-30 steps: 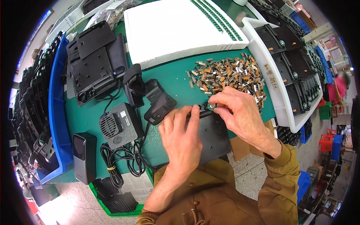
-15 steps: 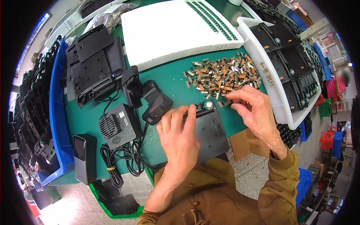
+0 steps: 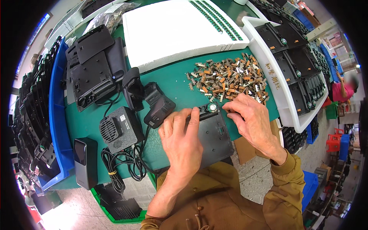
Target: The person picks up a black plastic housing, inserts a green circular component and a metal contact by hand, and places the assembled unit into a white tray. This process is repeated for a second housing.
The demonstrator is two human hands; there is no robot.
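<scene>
My left hand [image 3: 181, 140] grips a flat black plastic panel [image 3: 213, 141] at the table's near edge, its fingertips on the raised bar along the far side. A round silver part with green [image 3: 212, 107] sits at the far right corner of that panel. Just right of this corner is my right hand [image 3: 253, 120], thumb and forefinger closed in a pinch; anything between them is too small to make out. Beyond both hands spreads a loose pile of small slide switches [image 3: 230, 78], metal with orange or dark ends.
A white foam block [image 3: 168, 34] carrying rows of small green parts stands behind. On the right, a white tray [image 3: 274, 73] holds black panels. Left are stacked black panels [image 3: 94, 65], a black strapped device [image 3: 159, 105], a speaker-like box [image 3: 122, 128], coiled cable [image 3: 115, 168] and a blue bin [image 3: 61, 115].
My right hand has moved left and slightly nearer, from the edge of the switch pile to beside the panel's corner. My left hand and the panel have hardly moved.
</scene>
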